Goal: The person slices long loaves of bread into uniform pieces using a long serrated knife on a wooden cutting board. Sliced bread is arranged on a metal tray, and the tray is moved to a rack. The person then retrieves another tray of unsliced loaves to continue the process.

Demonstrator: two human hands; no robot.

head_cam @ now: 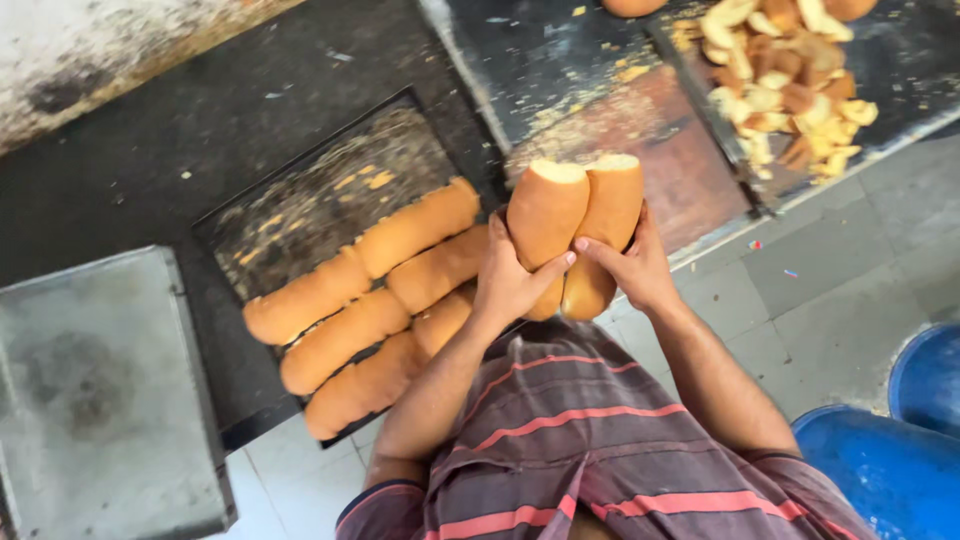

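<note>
Striped shirt (580, 450) nearest; two long bread loaves (572, 225) are being gripped upright by left hand (510, 285) and right hand (635, 265), fingers wrapped, above a loaf-lined baking tray (300, 205).

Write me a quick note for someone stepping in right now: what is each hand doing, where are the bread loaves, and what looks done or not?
Left hand: grip closed on the nearer lifted loaf, held on end.
Right hand: grip closed on the second lifted loaf, pressed against the first.
Both loaves have one end cut off, pale crumb showing on top.
Dark baking tray: six whole long loaves lie there in rows, ends uncut; its far half is bare apart from crumbs.
Pile of cut bread pieces sits at the upper right on the dark counter.
Done: two loaves trimmed at one end. Left: the loaves on the tray.
</note>
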